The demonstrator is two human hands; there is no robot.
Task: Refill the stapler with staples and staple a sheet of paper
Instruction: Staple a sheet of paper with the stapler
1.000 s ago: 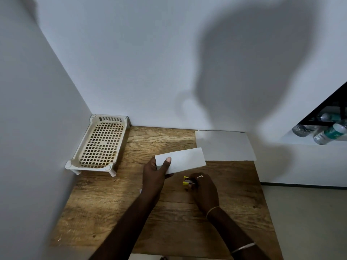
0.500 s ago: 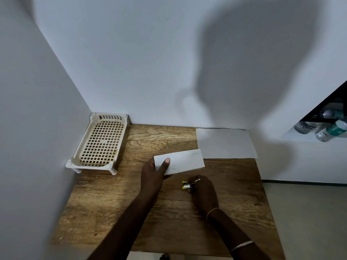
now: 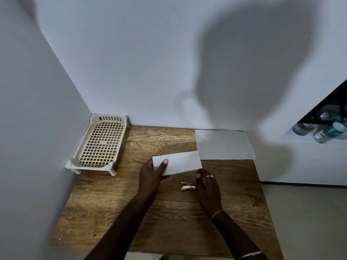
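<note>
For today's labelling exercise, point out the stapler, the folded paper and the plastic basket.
stapler (image 3: 188,186), head view, its yellow front end.
folded paper (image 3: 183,162), head view, middle of its face.
plastic basket (image 3: 101,145), head view, its mesh floor.

Bare forearms; ring (image 3: 209,176), thin wrist bracelets (image 3: 216,214)

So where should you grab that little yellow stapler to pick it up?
Probably by its two long sides, at the middle of the stapler, coming from above. It lies flat on the table, its long body pointing left, and the right hand is right beside its near end.
</note>
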